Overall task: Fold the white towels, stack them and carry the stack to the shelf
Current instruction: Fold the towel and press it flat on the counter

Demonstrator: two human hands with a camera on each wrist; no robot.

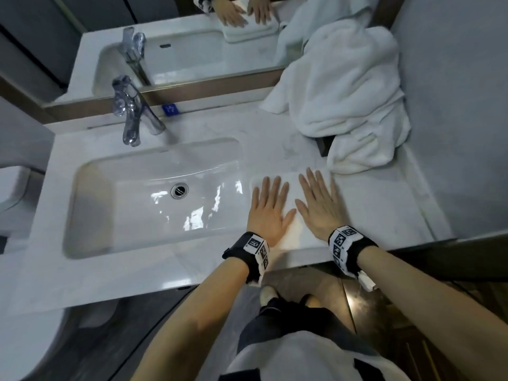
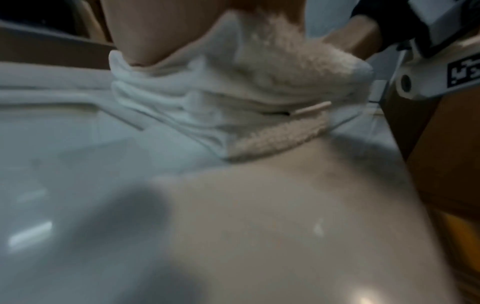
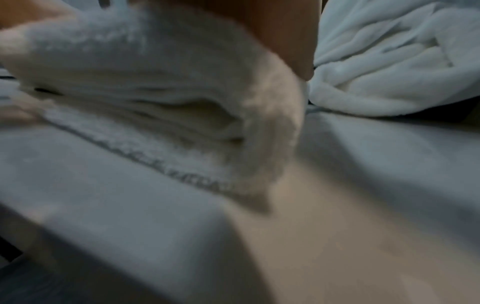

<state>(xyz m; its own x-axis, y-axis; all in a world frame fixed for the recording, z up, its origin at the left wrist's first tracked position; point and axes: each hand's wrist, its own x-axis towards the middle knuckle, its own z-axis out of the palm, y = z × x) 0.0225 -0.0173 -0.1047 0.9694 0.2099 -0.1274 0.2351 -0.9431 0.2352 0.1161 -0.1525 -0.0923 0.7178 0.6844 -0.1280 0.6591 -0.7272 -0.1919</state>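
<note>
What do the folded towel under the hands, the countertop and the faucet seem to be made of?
Folded towel: white terry cloth, likely cotton; fuzzy looped pile shows in the wrist views. Countertop: pale glossy stone, marble or imitation; faint grey veining. Faucet: polished chromed metal; mirror-like reflections.

A bathroom: a white sink (image 1: 154, 193) set in a marble tabletop (image 1: 275, 144), a chrome faucet (image 1: 132, 111) behind it, a wall mirror (image 1: 170, 37) beyond, a toilet (image 1: 16, 188) left of it.

The folded towel (image 1: 294, 185) was fluffy white terry, same nubby cloth as the crumpled pile (image 1: 346, 97) behind it. Counter (image 1: 214, 127) looked like polished pale marble, sink (image 1: 154, 193) was glossy ceramic, tap (image 1: 132, 114) shiny chrome.
</note>
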